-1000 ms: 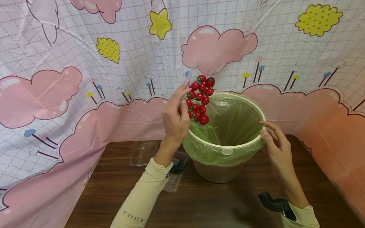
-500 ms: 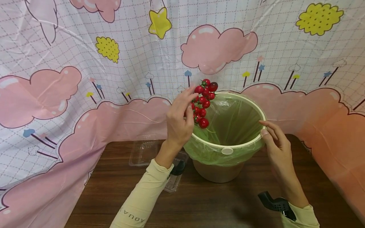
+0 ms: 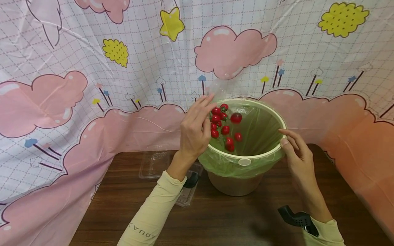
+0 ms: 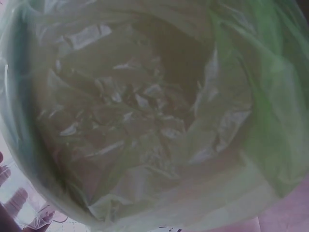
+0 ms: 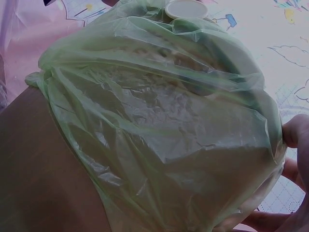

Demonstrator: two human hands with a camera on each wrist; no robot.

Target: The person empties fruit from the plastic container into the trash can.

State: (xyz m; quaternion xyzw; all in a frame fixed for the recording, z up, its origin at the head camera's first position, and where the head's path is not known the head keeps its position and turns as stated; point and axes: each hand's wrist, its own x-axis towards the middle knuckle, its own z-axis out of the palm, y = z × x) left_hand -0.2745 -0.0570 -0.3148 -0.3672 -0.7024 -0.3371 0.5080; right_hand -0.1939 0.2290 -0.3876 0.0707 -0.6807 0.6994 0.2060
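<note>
My left hand (image 3: pixel 195 128) holds a clear plastic box (image 3: pixel 220 88), mostly hidden behind the hand, tipped at the left side of the bin (image 3: pixel 238 184). Red cherry tomatoes (image 3: pixel 216 118) with green stalks are beside the fingers, and several loose cherry tomatoes (image 3: pixel 236 118) are dropping through the bin's mouth. A pale rim (image 3: pixel 272 150) holds a light green bag (image 3: pixel 227 169) over the bin. My right hand (image 3: pixel 300 155) pinches that rim on the right. In the left wrist view, fingers (image 4: pixel 17 202) show against clear plastic at the lower left.
Behind the left forearm, a clear plastic tray (image 3: pixel 154 164) lies on the dark wooden table (image 3: pixel 227 222), with another clear container (image 3: pixel 186 198) partly under the wrist. A printed pink and white curtain (image 3: pixel 147 126) hangs close around the back and sides.
My left hand has moved a little right and tipped the box further. The cherry tomatoes have slid down from above the rim, and several are now falling into the bin. The right hand stays put.
</note>
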